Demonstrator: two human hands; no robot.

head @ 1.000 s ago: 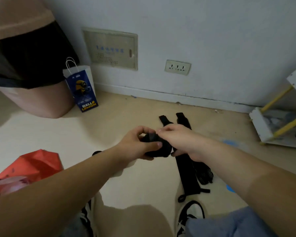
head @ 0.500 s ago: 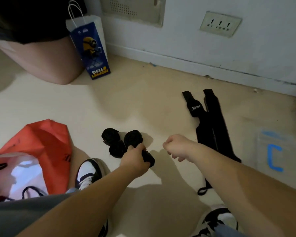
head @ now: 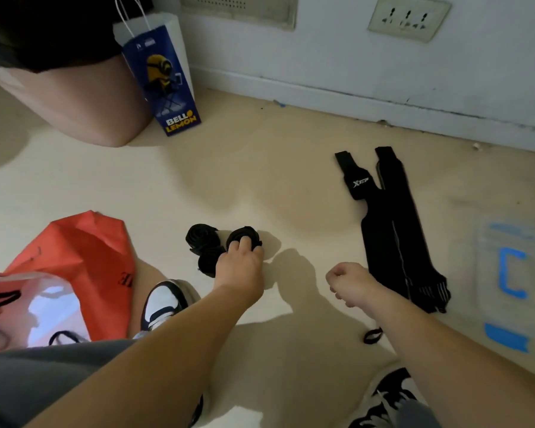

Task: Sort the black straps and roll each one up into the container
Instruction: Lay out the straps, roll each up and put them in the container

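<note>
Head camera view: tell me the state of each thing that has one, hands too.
left hand, gripping the rightmost rolled strap.
right hand, curled, empty.
other two rolled straps, rolled up, lying together.
flat straps, unrolled, side by side.
red bag, mouth open.
blue paper bag, upright.
wall socket, nothing plugged in.

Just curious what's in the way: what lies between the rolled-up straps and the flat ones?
Only bare floor, with shadows, between the rolled straps and the flat straps, in the head view.
</note>
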